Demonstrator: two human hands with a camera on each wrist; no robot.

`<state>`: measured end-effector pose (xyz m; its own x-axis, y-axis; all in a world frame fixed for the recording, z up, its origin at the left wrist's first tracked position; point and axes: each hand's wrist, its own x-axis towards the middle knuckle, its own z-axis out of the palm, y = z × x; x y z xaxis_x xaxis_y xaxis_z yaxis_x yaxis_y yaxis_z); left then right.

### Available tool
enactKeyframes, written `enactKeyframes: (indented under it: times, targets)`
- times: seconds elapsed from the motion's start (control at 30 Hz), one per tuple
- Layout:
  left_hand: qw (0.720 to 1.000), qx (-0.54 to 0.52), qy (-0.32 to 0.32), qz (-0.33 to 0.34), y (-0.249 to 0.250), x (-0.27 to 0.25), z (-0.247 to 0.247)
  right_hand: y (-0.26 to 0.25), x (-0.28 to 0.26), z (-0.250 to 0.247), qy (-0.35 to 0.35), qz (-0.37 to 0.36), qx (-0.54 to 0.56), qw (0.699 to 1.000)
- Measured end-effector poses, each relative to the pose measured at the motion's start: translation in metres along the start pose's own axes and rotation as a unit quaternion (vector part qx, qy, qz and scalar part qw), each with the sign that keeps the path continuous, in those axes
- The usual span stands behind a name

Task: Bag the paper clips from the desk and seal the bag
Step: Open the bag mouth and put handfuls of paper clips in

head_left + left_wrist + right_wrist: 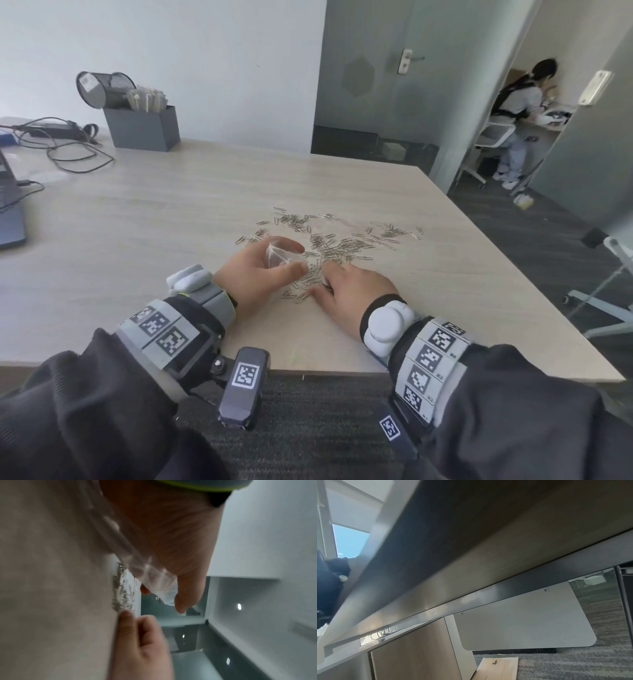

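Observation:
A scatter of silver paper clips (342, 243) lies on the light wooden desk (154, 219). My left hand (291, 260) holds a small clear plastic bag (282, 251) just above the near edge of the pile, thumb and fingers curled round it. In the left wrist view the bag (154, 577) hangs from the left hand (176, 588), with the clips (123, 592) blurred beyond. My right hand (323, 286) rests palm down beside it, its thumb and bent fingertips closing on clips at the pile's near end. The right hand (137, 635) also shows there. The right wrist view shows only the desk's underside.
A grey box (142, 126) with a tipped mesh cup (102, 89) stands at the back left, beside cables and a power brick (51, 128). A laptop (10, 212) sits at the left edge. Another person (517, 113) sits beyond the doorway. The desk's right edge is close.

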<state>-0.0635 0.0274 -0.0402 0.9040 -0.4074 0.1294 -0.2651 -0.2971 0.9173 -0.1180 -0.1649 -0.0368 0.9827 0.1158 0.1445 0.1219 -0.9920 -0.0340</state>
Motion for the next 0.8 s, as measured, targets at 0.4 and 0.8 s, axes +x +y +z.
enactKeyframes:
  times: [0.4, 0.8]
  targets:
    - [0.979, 0.192, -0.056, 0.051, 0.011, -0.007, 0.02, 0.012, 0.007, -0.001, 0.011, 0.039, 0.031, 0.999]
    - [0.99, 0.142, -0.011, 0.022, 0.025, -0.007, 0.045, 0.038, 0.009, 0.0, 0.173, 0.175, 0.373, 0.895]
